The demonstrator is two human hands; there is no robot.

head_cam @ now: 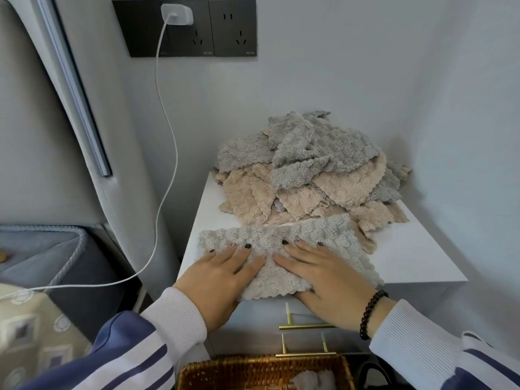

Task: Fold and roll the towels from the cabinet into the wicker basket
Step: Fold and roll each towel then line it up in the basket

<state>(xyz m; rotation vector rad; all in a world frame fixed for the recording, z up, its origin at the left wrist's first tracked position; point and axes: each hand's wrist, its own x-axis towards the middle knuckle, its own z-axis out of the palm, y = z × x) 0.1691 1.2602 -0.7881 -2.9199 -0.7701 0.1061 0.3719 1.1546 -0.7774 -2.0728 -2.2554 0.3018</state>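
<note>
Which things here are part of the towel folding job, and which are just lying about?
Job: grey towel under left hand and right hand; towel pile; wicker basket; white cabinet.
Lying about: charger, cable, wall sockets.

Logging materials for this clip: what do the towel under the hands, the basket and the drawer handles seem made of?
Towel: soft fleece-like microfiber, judging by its fluffy ribbed pile and scalloped edge. Basket: woven wicker, brown glossy strands. Handles: metal, likely brass-finished, given the gold sheen.
</note>
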